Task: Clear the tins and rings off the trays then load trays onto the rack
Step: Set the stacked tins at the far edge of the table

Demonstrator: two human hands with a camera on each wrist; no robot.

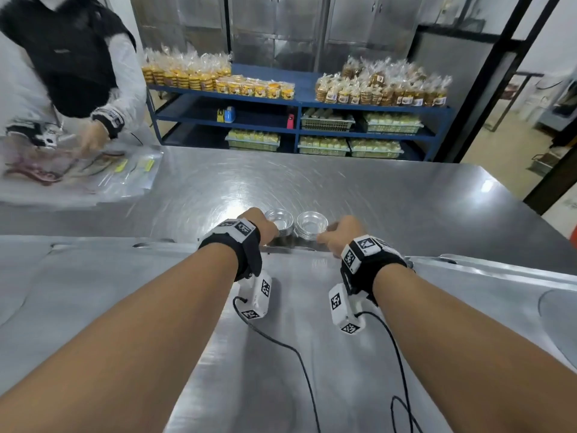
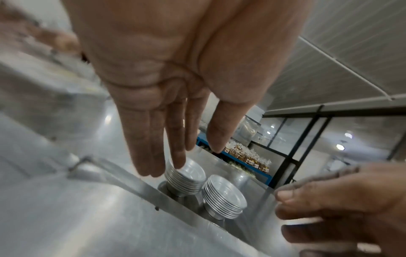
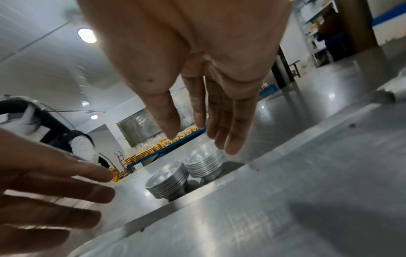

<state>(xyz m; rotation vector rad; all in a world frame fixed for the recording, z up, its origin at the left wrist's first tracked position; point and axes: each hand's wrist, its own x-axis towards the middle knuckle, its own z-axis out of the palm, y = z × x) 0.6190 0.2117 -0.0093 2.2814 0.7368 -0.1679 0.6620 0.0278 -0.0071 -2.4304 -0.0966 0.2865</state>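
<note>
Straight, relaxed fingers (image 2: 175, 156) of the left hand (image 1: 259, 225) hover at the left stack of tins (image 1: 280, 220), holding nothing; the right hand (image 1: 340, 234), equally loose and empty, hangs beside the right stack of tins (image 1: 312, 225). Both stacks stand on the worktop (image 1: 359, 195) just beyond the tray (image 1: 296, 307) rim, probably parked there to free it for racking.

A commercial bakery: a wide stainless counter (image 1: 343, 189) bears stacked tins (image 1: 312, 228), steel cabinets (image 1: 281, 29) line the wall at twelve o'clock, and blue shelving (image 1: 299, 101) below them holds bagged biscuits (image 1: 384, 85) and crated cakes (image 1: 324, 145).
</note>
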